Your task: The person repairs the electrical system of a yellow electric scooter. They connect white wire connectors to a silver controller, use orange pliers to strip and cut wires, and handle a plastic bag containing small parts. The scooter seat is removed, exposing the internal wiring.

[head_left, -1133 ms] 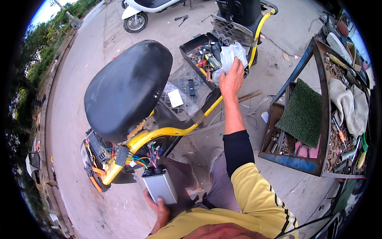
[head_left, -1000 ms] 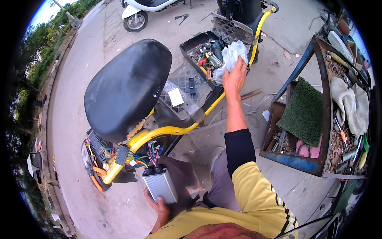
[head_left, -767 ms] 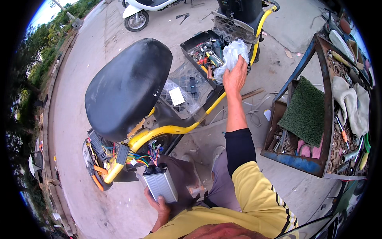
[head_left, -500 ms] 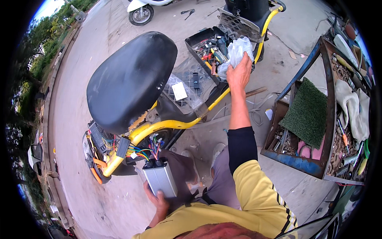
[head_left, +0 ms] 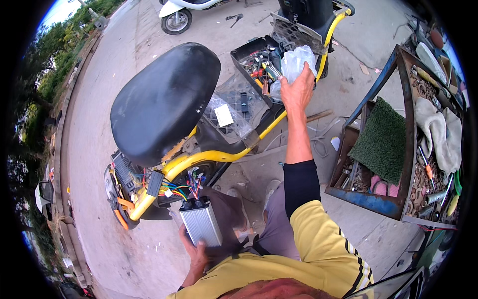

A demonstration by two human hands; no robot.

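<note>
The left hand [head_left: 195, 251] grips a ribbed silver controller box [head_left: 201, 225] just below the yellow scooter frame [head_left: 209, 158], while the right hand [head_left: 298, 89] clutches a clear plastic bag [head_left: 295, 63] above the black tool tray [head_left: 251, 56].

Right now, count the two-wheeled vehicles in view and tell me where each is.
2. The yellow-framed scooter with the black seat lies in the middle, by both hands. A white scooter stands at the top edge, mostly cut off. Others may be outside the frame.
</note>
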